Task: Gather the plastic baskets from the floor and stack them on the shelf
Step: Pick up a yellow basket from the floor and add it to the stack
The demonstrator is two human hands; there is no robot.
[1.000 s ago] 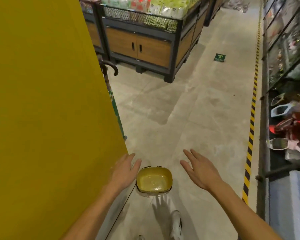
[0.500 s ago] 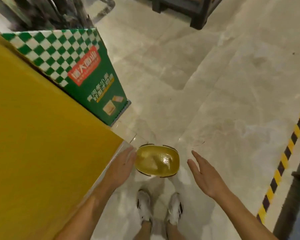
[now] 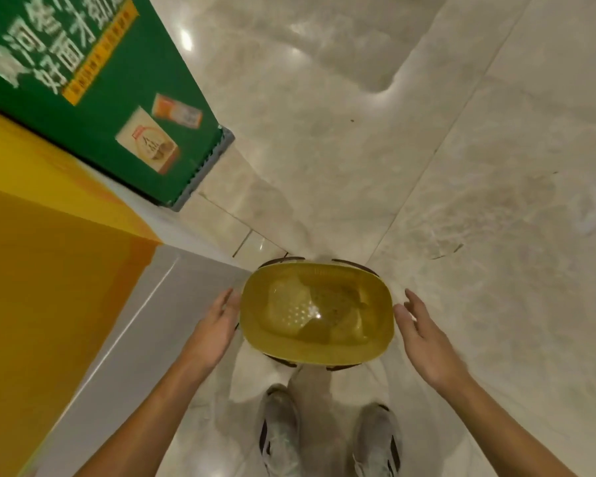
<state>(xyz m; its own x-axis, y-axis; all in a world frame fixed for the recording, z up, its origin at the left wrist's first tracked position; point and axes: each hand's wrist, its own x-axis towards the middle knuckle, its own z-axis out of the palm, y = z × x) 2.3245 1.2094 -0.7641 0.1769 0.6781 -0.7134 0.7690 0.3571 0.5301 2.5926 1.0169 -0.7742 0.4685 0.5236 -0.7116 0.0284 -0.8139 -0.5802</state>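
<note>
A yellow plastic basket [image 3: 315, 313] with a perforated bottom and dark folded handles stands on the floor just ahead of my shoes. My left hand [image 3: 214, 327] reaches down at its left side, fingers straight, fingertips at or almost at the rim. On the basket's right side is my right hand [image 3: 424, 339], fingers straight and slightly spread, fingertips next to the rim. Neither hand grips the basket. No shelf for stacking is in view.
A yellow display unit [image 3: 49, 287] with a grey base [image 3: 145, 332] fills the left. A green printed carton [image 3: 93, 94] stands beyond it on the floor. Pale glossy floor tiles [image 3: 427, 166] stretch ahead and to the right. My two grey shoes [image 3: 327, 438] are below the basket.
The view has tilted down and come closer to the basket. Both hands have moved in from apart to either side of the basket's rim.
</note>
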